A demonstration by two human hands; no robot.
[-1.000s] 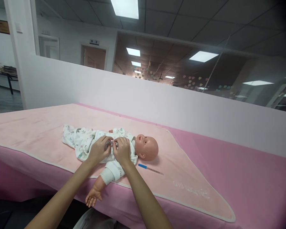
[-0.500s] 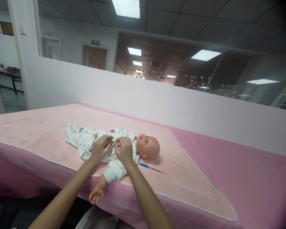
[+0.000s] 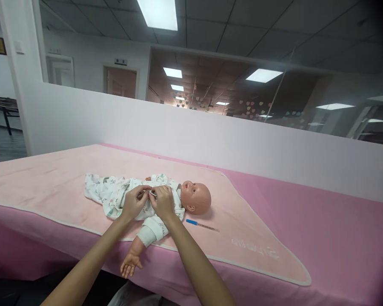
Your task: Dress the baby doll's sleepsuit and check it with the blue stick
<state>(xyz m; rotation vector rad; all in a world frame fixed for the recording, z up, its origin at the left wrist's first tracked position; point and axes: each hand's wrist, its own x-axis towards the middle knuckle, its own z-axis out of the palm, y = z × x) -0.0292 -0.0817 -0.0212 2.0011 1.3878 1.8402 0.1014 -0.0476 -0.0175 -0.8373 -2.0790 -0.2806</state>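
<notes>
Crosswise, the doll lies face-up, head rightward, both hands pinching its patterned white clothing mid-front.

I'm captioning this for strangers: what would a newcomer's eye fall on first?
First comes the baby doll, face up on the pale pink blanket. Next, the left hand and right hand are close together at the printed outfit's chest. Then there is the thin blue-ended stick on the blanket near its head.

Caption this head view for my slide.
Left hand and right hand pinch the clothes of a doll lying on a pink mat.
</notes>
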